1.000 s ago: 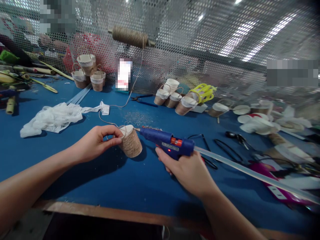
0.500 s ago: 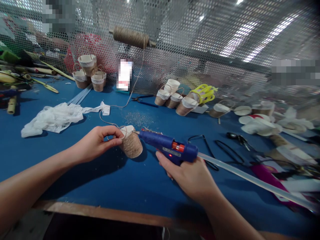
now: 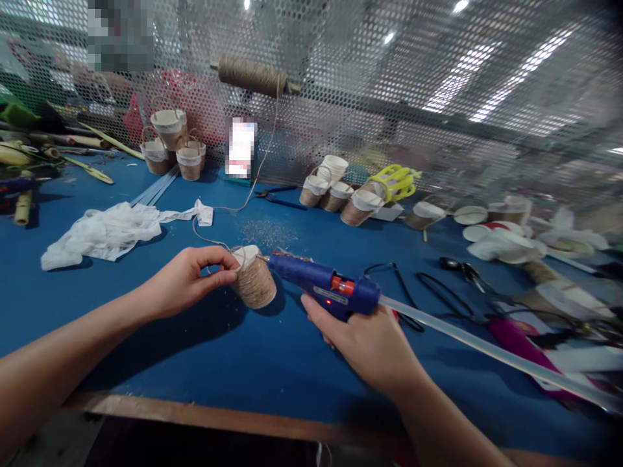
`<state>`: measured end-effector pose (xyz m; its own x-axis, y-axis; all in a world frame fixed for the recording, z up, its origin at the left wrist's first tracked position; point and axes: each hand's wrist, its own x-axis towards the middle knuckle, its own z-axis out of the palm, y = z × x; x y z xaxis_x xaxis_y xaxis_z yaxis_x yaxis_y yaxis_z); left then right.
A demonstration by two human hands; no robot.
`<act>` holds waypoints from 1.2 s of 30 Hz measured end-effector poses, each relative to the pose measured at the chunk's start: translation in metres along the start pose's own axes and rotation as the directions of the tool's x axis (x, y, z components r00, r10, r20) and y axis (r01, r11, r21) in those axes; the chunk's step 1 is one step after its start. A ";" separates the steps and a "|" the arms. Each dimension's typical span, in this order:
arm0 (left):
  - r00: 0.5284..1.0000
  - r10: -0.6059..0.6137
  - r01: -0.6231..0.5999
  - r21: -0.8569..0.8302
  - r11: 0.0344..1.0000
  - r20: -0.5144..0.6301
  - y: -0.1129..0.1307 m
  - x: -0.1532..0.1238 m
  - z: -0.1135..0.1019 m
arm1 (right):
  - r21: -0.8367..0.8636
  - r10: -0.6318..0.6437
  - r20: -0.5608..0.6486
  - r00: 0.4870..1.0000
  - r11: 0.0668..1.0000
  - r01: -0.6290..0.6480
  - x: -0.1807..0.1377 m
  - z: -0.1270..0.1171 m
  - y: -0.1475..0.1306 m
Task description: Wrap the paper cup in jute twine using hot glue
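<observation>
My left hand (image 3: 209,275) pinches the rim of a small paper cup (image 3: 256,282) wrapped in brown twine, which tilts with its white mouth towards the upper left. A loose strand of twine (image 3: 209,238) runs from the cup near my fingertips to the back of the table. My right hand (image 3: 365,344) is closed round the handle of a blue glue gun (image 3: 321,282). Its metal nozzle touches or nearly touches the cup near the rim. A red light glows on the gun's side, and a long clear glue stick (image 3: 467,337) sticks out of its back.
A twine spool (image 3: 252,74) hangs on the perforated metal screen. White gauzy fabric (image 3: 107,233) lies left. Finished twine cups (image 3: 189,161) stand at the back, near a phone (image 3: 241,149) and pliers (image 3: 282,196). Scissors (image 3: 467,272), a black cord and cup pieces clutter the right.
Hands, cup and glue gun keep nearly the same pose. The whole view has shifted very slightly, with things on the right now a little further left.
</observation>
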<state>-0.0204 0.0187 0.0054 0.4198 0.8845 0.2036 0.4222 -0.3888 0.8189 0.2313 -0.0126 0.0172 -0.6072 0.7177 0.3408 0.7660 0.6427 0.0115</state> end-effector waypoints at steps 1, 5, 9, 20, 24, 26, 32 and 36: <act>1.000 -0.004 0.004 0.002 1.000 0.001 0.000 0.000 0.000 | -0.013 -0.017 -0.002 1.000 1.000 0.017 0.000 0.000 -0.001; 1.000 -0.014 0.014 0.002 1.000 0.002 0.000 0.000 0.000 | -0.008 -0.016 0.007 1.000 1.000 0.016 -0.003 0.005 -0.002; 1.000 -0.018 0.018 0.001 1.000 0.000 0.000 0.000 0.000 | 0.023 -0.010 -0.005 1.000 1.000 0.010 -0.005 0.008 -0.002; 1.000 -0.019 0.020 0.011 1.000 -0.005 0.000 0.000 0.000 | 0.167 0.053 -0.016 0.998 0.985 -0.050 -0.005 0.009 -0.007; 1.000 -0.018 0.018 0.000 1.000 -0.008 0.000 0.000 -0.001 | 0.288 0.173 0.014 0.985 0.943 -0.170 -0.002 0.002 -0.007; 1.000 -0.015 0.015 -0.002 1.000 -0.002 0.000 0.000 -0.001 | 0.330 0.253 0.025 0.967 0.911 -0.246 -0.001 0.001 -0.006; 1.000 -0.021 0.022 -0.021 1.000 0.015 -0.001 -0.001 -0.001 | 0.404 0.367 0.108 0.924 0.833 -0.378 0.006 -0.001 -0.006; 1.000 -0.022 0.022 -0.015 1.000 0.010 -0.003 -0.001 -0.001 | 0.371 0.381 0.054 0.923 0.850 -0.373 0.013 -0.002 -0.007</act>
<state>-0.0224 0.0190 0.0034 0.4181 0.8904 0.1799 0.4196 -0.3650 0.8311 0.2184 -0.0080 0.0240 -0.2797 0.9220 0.2678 0.7997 0.3781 -0.4664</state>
